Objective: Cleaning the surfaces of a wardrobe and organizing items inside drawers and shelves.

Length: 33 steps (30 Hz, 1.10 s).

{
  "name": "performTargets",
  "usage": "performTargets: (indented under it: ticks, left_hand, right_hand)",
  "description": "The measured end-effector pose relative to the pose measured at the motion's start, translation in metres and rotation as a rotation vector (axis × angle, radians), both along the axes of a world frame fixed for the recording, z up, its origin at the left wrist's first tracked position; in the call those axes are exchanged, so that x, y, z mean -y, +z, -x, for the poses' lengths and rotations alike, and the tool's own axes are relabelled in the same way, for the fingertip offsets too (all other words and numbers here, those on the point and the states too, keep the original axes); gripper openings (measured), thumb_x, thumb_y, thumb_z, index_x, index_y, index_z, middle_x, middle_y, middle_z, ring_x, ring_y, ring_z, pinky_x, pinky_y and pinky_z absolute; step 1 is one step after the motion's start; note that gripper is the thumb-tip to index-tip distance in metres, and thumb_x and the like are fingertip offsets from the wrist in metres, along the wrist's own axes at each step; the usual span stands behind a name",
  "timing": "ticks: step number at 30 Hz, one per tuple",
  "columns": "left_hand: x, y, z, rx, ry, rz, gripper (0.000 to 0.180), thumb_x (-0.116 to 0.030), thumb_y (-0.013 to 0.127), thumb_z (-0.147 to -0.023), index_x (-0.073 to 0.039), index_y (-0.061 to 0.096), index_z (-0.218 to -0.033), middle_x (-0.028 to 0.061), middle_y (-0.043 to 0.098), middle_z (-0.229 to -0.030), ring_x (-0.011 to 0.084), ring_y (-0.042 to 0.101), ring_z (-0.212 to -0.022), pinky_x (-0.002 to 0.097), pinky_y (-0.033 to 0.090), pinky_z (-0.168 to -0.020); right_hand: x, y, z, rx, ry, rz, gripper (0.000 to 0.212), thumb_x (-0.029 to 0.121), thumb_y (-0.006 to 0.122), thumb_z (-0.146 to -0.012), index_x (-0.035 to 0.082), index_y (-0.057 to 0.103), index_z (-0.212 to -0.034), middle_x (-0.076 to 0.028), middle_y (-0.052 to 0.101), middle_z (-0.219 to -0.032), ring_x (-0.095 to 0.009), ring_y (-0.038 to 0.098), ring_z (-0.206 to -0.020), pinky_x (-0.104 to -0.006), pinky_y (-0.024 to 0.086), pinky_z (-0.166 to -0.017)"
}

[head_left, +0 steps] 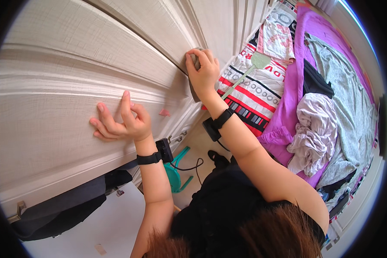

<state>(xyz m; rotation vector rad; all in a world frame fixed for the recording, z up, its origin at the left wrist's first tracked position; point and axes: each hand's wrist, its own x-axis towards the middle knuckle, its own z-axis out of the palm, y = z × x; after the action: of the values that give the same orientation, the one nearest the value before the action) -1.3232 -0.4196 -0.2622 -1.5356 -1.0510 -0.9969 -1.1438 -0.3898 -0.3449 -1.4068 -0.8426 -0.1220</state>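
Observation:
A pale wood-grain wardrobe door (pixel 73 86) fills the left and top of the view. My left hand (pixel 120 122) rests flat against its panel with the fingers spread, holding nothing. My right hand (pixel 203 71) is higher up and further right, fingers curled around a grey cloth (pixel 195 88) pressed against the door's edge; the cloth hangs down below the palm. Both wrists carry black straps with small black devices.
A bed (pixel 288 86) with a purple sheet, a striped patterned blanket, a green fly swatter (pixel 249 69) and a pile of clothes (pixel 316 129) lies to the right. A teal stool (pixel 176 172) stands on the floor below. Dark fabric (pixel 64 206) hangs under the door.

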Motion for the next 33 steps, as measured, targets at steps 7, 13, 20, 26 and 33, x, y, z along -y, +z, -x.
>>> performTargets:
  ticks: [7,13,20,26,33]
  left_hand:
    - [0.001,-0.002,0.002,0.002,0.019,0.021,0.022,-0.014,0.054,-0.078,-0.028,0.069,-0.086,0.0068,0.045,-0.135,0.0332,0.027,-0.136,0.0443,0.008,-0.114]
    - [-0.002,-0.003,0.004,-0.009,-0.004,-0.001,0.024,-0.012,0.054,-0.076,-0.030,0.068,-0.085,0.0056,0.045,-0.135,0.0332,0.027,-0.136,0.0439,0.008,-0.115]
    - [-0.002,-0.002,0.003,0.012,-0.015,-0.005,0.024,-0.011,0.054,-0.076,-0.029,0.068,-0.083,0.0057,0.046,-0.134,0.0328,0.027,-0.136,0.0442,0.008,-0.114]
    - [-0.002,-0.003,-0.001,0.006,-0.018,-0.009,0.024,-0.010,0.054,-0.076,-0.029,0.068,-0.083,0.0054,0.046,-0.134,0.0328,0.028,-0.135,0.0446,0.009,-0.114]
    - [-0.001,-0.004,0.005,-0.007,-0.013,-0.003,0.024,-0.011,0.055,-0.075,-0.030,0.068,-0.082,0.0050,0.046,-0.134,0.0333,0.029,-0.135,0.0448,0.009,-0.114]
  right_hand:
    - [-0.004,-0.002,-0.008,0.120,0.002,0.032,0.012,0.013,0.072,-0.072,0.016,0.064,-0.080,0.002,0.058,-0.077,-0.017,0.053,-0.063,-0.0304,0.036,-0.062]
    - [-0.001,0.006,-0.003,0.152,-0.089,0.067,0.012,0.013,0.072,-0.071,0.016,0.063,-0.079,0.003,0.058,-0.075,-0.018,0.052,-0.061,-0.0310,0.035,-0.061]
    - [-0.007,0.013,-0.005,0.218,-0.108,0.113,0.014,0.013,0.071,-0.065,0.016,0.060,-0.074,0.003,0.055,-0.071,-0.018,0.049,-0.059,-0.0318,0.035,-0.064]
    - [-0.008,0.001,-0.017,0.299,-0.020,0.062,0.017,0.014,0.071,-0.065,0.017,0.059,-0.078,0.003,0.056,-0.073,-0.019,0.050,-0.060,-0.0318,0.036,-0.064]
    - [0.025,-0.015,-0.003,-0.326,0.266,0.111,0.024,0.005,0.069,-0.076,0.009,0.054,-0.094,-0.006,0.061,-0.083,-0.016,0.057,-0.067,-0.0297,0.043,-0.061]
